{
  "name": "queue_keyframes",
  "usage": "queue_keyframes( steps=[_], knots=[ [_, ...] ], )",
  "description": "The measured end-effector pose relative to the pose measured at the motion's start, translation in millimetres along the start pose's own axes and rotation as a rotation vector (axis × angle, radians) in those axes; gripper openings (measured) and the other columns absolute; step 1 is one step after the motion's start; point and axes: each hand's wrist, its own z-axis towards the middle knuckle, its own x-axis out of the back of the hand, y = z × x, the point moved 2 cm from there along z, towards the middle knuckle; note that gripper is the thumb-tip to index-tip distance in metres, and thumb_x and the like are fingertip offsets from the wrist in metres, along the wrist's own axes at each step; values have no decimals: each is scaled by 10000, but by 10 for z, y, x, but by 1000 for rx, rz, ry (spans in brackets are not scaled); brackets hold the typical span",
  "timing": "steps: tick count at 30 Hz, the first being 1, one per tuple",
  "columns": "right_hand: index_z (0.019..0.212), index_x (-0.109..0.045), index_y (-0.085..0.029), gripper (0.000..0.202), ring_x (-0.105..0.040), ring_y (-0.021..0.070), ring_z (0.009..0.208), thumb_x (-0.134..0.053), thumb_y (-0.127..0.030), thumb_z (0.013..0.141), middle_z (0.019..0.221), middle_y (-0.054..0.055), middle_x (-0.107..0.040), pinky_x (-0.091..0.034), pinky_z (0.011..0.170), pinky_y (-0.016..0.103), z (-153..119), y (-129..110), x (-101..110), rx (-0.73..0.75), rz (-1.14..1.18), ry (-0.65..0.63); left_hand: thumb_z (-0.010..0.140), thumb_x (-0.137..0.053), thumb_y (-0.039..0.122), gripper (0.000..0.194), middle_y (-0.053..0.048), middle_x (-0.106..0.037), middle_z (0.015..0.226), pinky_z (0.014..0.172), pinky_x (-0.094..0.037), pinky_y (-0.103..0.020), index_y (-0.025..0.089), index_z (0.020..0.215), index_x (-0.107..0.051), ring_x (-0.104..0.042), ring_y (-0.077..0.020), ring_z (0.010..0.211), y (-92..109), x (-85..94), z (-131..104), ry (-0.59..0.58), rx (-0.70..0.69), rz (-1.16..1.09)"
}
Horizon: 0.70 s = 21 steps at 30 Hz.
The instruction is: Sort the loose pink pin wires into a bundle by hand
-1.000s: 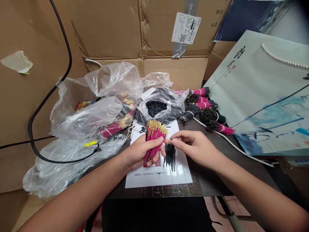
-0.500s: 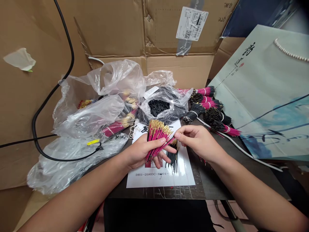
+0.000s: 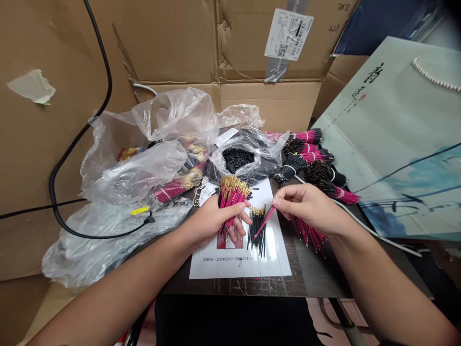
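Observation:
A bundle of magenta wires with gold tips [image 3: 232, 194] lies across my left hand [image 3: 219, 218], its thumb pressed over them. Between the thumb and forefinger of my right hand [image 3: 298, 206] is a single magenta wire [image 3: 264, 222], slanting down to the left, apart from the bundle. Black wires with gold tips [image 3: 257, 233] lie on a printed white sheet [image 3: 241, 270] between the hands. More magenta wires [image 3: 310, 236] rest on the table beneath my right hand, partly hidden by it.
An open plastic bag of small black tubes [image 3: 237, 159] stands behind the sheet. Clear bags [image 3: 144, 168] cover the left side. Tied wire bundles [image 3: 311, 156], a white cable [image 3: 378, 236] and a large paper bag [image 3: 403, 144] are at the right. Cardboard [image 3: 173, 43] walls the back.
My right hand has moved right, away from the bundle, with one magenta wire in its fingers. The bundle in my left hand now stands more upright, and magenta wires show below my right hand.

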Motion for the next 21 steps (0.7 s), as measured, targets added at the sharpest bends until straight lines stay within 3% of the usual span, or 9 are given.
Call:
queue_keyframes(
  steps=[3, 7, 12, 17, 21],
  knots=[
    [698, -611, -183, 416, -398, 100, 567, -661, -541, 904, 608, -41, -475, -302, 539, 258, 56, 64, -15, -55, -164, -117, 913, -704, 305, 280, -92, -730, 807, 374, -548, -219, 92, 1072, -619, -682, -156, 537, 14, 10, -2, 27, -24, -7],
    [705, -605, -191, 439, -394, 110, 581, -610, -577, 915, 633, -32, -463, -332, 542, 266, 96, 81, -14, -29, -278, -139, 916, -700, 300, 281, -91, -724, 800, 365, -531, -210, 86, 1076, -613, -681, -156, 528, 4, 2, -1, 14, -15, -13],
    [789, -592, -209, 415, -467, 127, 623, -539, -581, 966, 703, -13, -534, -394, 583, 276, -157, 32, 405, -13, -376, -197, 910, -714, 354, 326, -97, -733, 827, 364, -521, -226, 103, 1093, -615, -707, -186, 543, -35, 22, 2, -49, 12, 1],
    [689, -592, -224, 449, -482, 151, 534, -535, -589, 946, 607, 12, -567, -385, 516, 304, -380, 284, 860, -100, -732, -78, 916, -701, 415, 375, -110, -742, 815, 362, -485, -209, 111, 1127, -640, -709, -187, 545, -70, 52, -6, -133, 35, 46],
    [689, -659, -228, 443, -545, 164, 504, -580, -608, 901, 597, 30, -633, -377, 504, 313, -321, 411, 833, -143, -850, -2, 905, -705, 392, 382, -97, -742, 794, 363, -491, -216, 94, 1140, -662, -667, -157, 497, -66, 34, -21, -201, 38, -46]
  ],
)
